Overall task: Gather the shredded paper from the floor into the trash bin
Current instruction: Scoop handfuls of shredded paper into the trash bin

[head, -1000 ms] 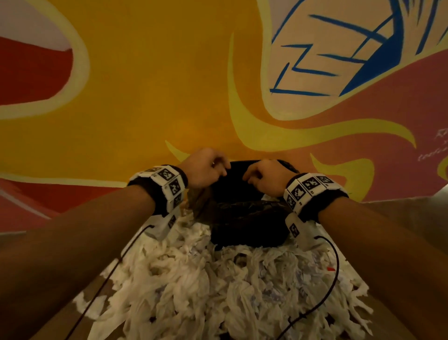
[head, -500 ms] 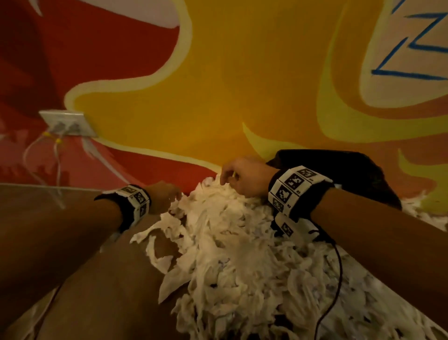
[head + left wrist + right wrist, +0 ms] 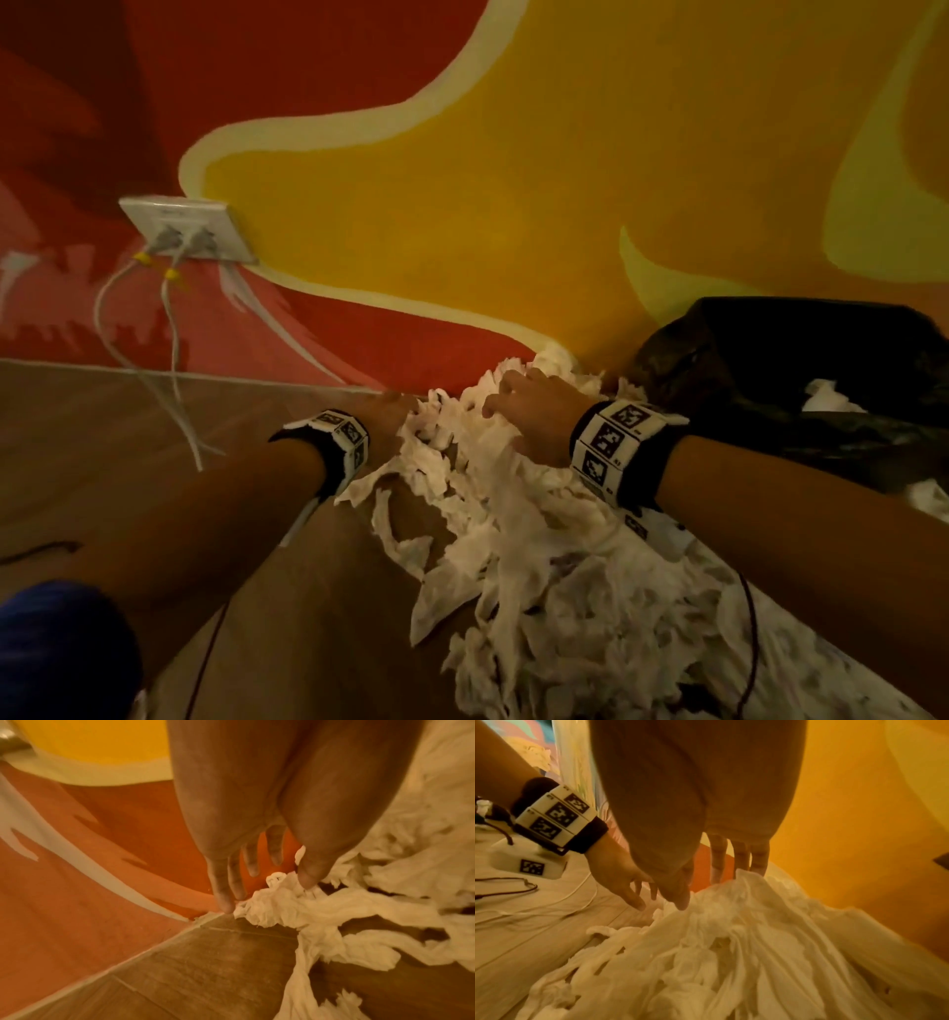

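White shredded paper, torn into soft crumpled strips, lies heaped on the brown wood-plank floor against the foot of a wall painted in red and yellow shapes. The heap runs from the wall's base toward the camera wearer, thinning into loose strands on its left edge.

The left hand reaches down at the pile's left margin where floor meets wall; in the left wrist view its fingers are straight and spread, tips touching the strips beside the wall, and nothing is closed inside them. The right hand rests on top of the heap near the wall, fingers extended and pressing into the paper from above, thumb down against the strips, again with no clump gripped. Both wrists carry black bands with white blocks of black square markers.

A trash bin lined with a black plastic bag stands just right of the right hand, close to the wall, and a few white scraps show inside it. More paper lies around its base.

On the wall at left, a white outlet plate holds two plugs, and their pale cables trail down onto the floor, well apart from the pile.
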A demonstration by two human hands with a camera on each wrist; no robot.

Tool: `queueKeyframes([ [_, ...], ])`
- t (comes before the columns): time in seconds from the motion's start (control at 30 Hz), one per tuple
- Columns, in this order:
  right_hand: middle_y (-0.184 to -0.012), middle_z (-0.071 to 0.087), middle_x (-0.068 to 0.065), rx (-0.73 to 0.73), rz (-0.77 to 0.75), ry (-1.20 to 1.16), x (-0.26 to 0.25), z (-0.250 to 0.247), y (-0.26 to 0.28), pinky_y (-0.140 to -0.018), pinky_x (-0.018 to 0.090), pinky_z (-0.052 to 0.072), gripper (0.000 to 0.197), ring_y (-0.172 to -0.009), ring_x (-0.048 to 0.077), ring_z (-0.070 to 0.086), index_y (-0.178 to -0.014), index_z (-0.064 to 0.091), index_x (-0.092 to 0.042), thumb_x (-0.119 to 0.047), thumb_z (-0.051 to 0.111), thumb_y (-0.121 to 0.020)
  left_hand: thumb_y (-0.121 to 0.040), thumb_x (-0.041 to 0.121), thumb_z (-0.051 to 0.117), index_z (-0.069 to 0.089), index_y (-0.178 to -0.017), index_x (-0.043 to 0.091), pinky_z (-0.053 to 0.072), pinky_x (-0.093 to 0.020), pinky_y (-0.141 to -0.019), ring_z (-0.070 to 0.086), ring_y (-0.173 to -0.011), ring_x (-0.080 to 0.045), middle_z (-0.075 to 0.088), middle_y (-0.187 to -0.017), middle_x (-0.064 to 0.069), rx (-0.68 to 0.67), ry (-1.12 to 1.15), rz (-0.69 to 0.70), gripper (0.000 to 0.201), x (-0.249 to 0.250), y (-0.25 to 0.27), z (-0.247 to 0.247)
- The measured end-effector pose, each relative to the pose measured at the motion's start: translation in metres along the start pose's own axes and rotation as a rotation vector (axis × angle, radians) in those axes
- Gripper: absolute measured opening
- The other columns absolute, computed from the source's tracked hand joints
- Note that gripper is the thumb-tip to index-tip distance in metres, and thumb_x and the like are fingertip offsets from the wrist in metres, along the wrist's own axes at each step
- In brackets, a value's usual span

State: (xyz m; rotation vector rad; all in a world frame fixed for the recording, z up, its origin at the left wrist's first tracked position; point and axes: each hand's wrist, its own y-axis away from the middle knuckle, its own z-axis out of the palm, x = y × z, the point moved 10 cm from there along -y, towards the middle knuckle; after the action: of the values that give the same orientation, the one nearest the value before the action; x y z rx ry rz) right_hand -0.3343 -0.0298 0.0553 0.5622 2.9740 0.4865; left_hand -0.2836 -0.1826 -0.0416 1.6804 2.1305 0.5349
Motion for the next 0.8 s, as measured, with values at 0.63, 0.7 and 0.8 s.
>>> queueKeyframes([
  [0.63,-0.092,0.055,0.005,0.304,0.069,-0.371,0.033,-0.032,0.023,-0.076,0.033,0.035,0.035,-0.085,0.018,0.046,-0.093,0.058,-0.008,-0.035,0.038,-0.101,-0.095,0.022,0.043,0.062,-0.107,0.012,0.051,-0.032,-0.075,0.060,-0.085,-0.020,0.064,-0.100,-0.003,0.061,0.354,0.090,0.024,0.040,-0.017,-0.008],
  [0.7,-0.086,0.046,0.001,0.375,0.071,-0.411,0.036,-0.040,0.029,-0.071,0.030,0.029,0.030,-0.079,0.016,0.040,-0.086,0.053,-0.011,-0.037,0.044,-0.098,-0.099,0.023,0.038,0.059,-0.091,0.014,0.040,-0.028,-0.059,0.049,-0.065,-0.016,0.056,-0.078,0.000,0.076,0.470,0.062,0.024,0.037,-0.014,-0.018],
  [0.8,-0.085,0.041,0.002,0.445,0.050,-0.479,0.038,-0.051,0.038,-0.066,0.030,0.031,0.031,-0.075,0.019,0.040,-0.079,0.049,-0.011,-0.037,0.054,-0.094,-0.101,0.038,0.035,0.061,-0.080,0.010,0.041,-0.029,-0.061,0.049,-0.064,-0.019,0.057,-0.072,-0.005,0.149,0.656,0.011,0.044,0.031,-0.006,-0.033],
])
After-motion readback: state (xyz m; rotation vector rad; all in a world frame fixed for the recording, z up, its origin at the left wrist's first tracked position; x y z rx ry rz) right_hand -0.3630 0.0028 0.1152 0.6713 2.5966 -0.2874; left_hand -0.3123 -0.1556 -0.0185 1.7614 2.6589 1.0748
